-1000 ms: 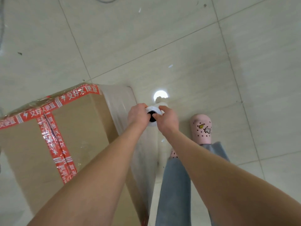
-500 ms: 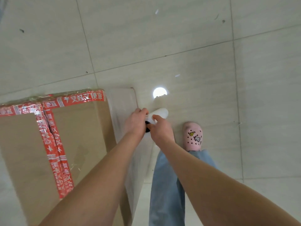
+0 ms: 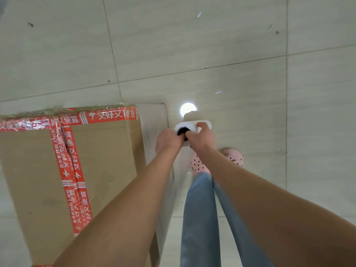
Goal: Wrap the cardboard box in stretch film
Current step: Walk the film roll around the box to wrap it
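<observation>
Both hands have carried the film roll (image 3: 189, 125) a bit further along the box's (image 3: 106, 151) right side, nearly to its far corner. Roll stands upright, with the left hand (image 3: 167, 140) and right hand (image 3: 202, 139) curled round its top end. Box sits on the floor (image 3: 250, 83) just left of them, closest to the left hand.

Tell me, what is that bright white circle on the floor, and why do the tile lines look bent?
Head view: the white disc, just beyond the stretch film roll, looks like a ceiling lamp's glare on the glossy floor; same head view: the wide-angle lens slightly bows the tile joints.
</observation>
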Motion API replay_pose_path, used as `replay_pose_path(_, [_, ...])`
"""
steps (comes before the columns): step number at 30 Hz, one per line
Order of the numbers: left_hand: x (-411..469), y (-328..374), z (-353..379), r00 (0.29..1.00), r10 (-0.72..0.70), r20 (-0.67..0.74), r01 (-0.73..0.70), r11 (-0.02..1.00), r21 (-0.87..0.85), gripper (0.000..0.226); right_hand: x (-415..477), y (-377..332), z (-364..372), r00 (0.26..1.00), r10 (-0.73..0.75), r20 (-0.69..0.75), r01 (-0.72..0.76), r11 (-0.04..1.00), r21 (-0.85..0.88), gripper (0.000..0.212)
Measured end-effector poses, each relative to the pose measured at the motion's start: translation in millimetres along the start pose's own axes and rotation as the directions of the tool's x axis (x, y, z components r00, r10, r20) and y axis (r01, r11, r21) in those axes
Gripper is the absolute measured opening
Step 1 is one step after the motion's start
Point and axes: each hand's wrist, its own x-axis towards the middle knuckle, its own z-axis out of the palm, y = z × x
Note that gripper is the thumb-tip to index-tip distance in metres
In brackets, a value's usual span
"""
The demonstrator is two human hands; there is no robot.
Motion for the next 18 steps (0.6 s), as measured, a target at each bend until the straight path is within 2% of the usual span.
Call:
replay_pose_path(1, [-1, 3, -4, 0.998, 0.059, -0.017, -0.058, 0.995, 0.078, 0.027, 1, -3, 1, 1.0, -0.008, 0.005, 0.008, 1.0, 0.02, 0.057])
replay_pose_path(3, [3, 9, -13, 0.96, 0.275, -0.055, -0.252, 0.933, 0.256, 0.028, 2, -8, 3, 0.999, -0.026, 0.019, 0.025, 0.999, 0.037, 0.056])
replay_pose_path(6, [12, 16, -27, 0.83, 0.554, 0.07, -0.515, 0.71, 0.481, 0.037, 4, -14, 8, 0.999, -0.026, 0.035, 0.024, 0.997, 0.073, 0.056])
replay_pose_path(9, [21, 23, -36, 0.738, 0.639, 0.217, -0.612, 0.5, 0.612, 0.024, 7, -20, 11, 0.998, -0.037, 0.042, 0.034, 0.997, 0.073, 0.054])
replay_pose_path(11, [25, 30, -41, 0.721, 0.648, 0.246, -0.626, 0.457, 0.632, 0.019, 9, -24, 9, 0.998, -0.055, 0.038, 0.053, 0.997, 0.05, 0.05])
replay_pose_path(13, [29, 33, -44, 0.746, 0.626, 0.227, -0.611, 0.507, 0.608, 0.015, 10, -28, 7, 0.997, -0.078, 0.014, 0.078, 0.997, -0.004, 0.047])
replay_pose_path(16, [32, 37, -44, 0.822, 0.561, 0.093, -0.525, 0.686, 0.504, 0.004, 12, -39, 2, 0.989, -0.12, -0.084, 0.112, 0.989, -0.094, 0.045])
replay_pose_path(18, [33, 40, -42, 0.888, 0.46, -0.011, -0.422, 0.823, 0.38, 0.002, 14, -46, -1, 0.976, -0.159, -0.147, 0.14, 0.982, -0.13, 0.042])
